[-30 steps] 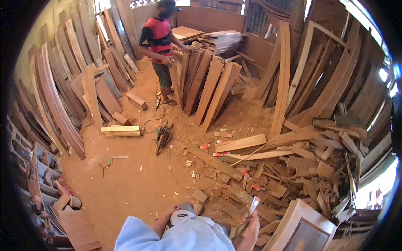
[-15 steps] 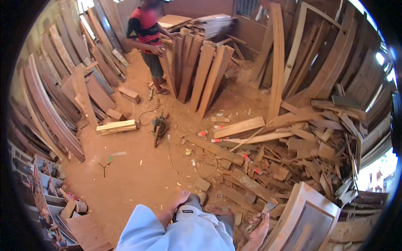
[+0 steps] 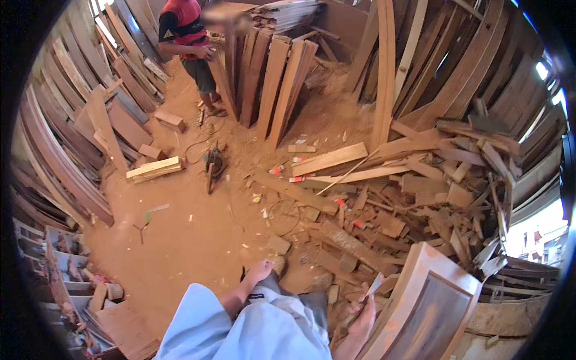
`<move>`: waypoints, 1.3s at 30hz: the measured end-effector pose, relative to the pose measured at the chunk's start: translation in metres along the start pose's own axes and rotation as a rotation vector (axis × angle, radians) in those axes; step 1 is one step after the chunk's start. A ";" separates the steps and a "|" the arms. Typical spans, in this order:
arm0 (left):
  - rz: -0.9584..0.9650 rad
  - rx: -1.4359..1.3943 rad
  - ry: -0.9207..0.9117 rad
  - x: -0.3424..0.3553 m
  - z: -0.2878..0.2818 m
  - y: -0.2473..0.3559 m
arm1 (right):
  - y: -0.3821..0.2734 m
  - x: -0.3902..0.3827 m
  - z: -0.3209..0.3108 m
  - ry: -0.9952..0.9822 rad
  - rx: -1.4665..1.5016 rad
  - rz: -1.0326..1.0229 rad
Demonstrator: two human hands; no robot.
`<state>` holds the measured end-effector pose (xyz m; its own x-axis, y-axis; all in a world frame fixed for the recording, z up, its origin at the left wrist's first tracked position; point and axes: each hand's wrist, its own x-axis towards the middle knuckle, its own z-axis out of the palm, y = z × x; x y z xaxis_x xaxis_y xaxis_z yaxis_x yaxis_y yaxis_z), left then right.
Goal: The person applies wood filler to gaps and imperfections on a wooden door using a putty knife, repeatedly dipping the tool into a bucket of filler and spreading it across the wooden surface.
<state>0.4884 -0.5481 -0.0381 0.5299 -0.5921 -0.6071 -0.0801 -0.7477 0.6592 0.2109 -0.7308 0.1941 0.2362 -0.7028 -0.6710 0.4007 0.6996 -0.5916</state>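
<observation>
My left hand point(image 3: 260, 270) rests by my knee at the lower middle, fingers apart and slightly bent, holding nothing visible. My right hand point(image 3: 362, 313), lower right, grips a slim flat-ended tool point(image 3: 374, 285) pointing up and forward; its exact kind is unclear. Just right of it leans a panelled wooden door point(image 3: 433, 312) with a pale frame and darker inset. Scrap wood point(image 3: 390, 225) is heaped in front of that hand.
A person in red and black point(image 3: 183, 36) stands at upright planks point(image 3: 273, 90). A power tool point(image 3: 214, 161) and cord lie on the sawdust floor point(image 3: 156, 252). Boards lean along the left wall point(image 3: 60, 150) and right point(image 3: 450, 66); clutter fills the lower left point(image 3: 72, 282).
The view has tipped downward. My left hand has moved forward along my leg. My right hand still grips the tool. The person at the planks remains beside them, hands on the wood.
</observation>
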 end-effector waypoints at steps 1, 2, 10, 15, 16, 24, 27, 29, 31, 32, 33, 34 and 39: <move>0.019 0.016 0.100 -0.006 -0.001 -0.001 | -0.003 -0.001 0.000 -0.002 0.007 0.024; -0.037 0.168 -0.046 -0.011 0.002 0.004 | -0.009 0.001 -0.004 -0.042 0.023 0.029; 0.024 0.129 -0.082 0.023 0.088 0.021 | -0.092 0.054 -0.017 -0.168 -0.046 0.039; 0.107 0.065 0.091 0.023 0.115 0.072 | -0.132 0.100 -0.024 -0.293 -0.060 0.090; 0.124 0.004 0.081 0.017 0.122 0.102 | -0.144 0.112 -0.030 -0.314 -0.070 0.066; 0.279 -0.774 -0.542 -0.088 0.140 0.112 | -0.179 0.140 -0.026 -0.424 -0.184 0.040; 1.103 -0.498 -0.233 -0.081 0.157 0.105 | -0.174 0.145 -0.044 -0.413 -0.155 0.127; 0.587 -0.627 -0.366 -0.134 0.117 0.202 | -0.191 0.158 -0.059 -0.401 -0.150 0.084; 0.180 -0.476 -0.435 -0.137 0.122 0.220 | -0.192 0.151 -0.060 -0.418 -0.131 0.129; 0.621 -0.267 -0.330 -0.116 0.141 0.192 | -0.191 0.150 -0.063 -0.436 -0.119 0.119; 0.625 -0.257 -0.350 -0.115 0.142 0.207 | -0.198 0.152 -0.071 -0.431 -0.100 0.078; 0.415 -0.390 -0.387 -0.127 0.137 0.228 | -0.203 0.157 -0.077 -0.437 -0.121 0.045; 0.281 0.596 -0.706 -0.105 0.150 0.289 | -0.220 0.161 -0.093 -0.367 -0.035 0.095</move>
<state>0.2826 -0.7471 0.1494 -0.1879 -0.6714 -0.7169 -0.6450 -0.4661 0.6056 0.0790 -0.9858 0.1744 0.5745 -0.6296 -0.5230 0.3327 0.7634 -0.5536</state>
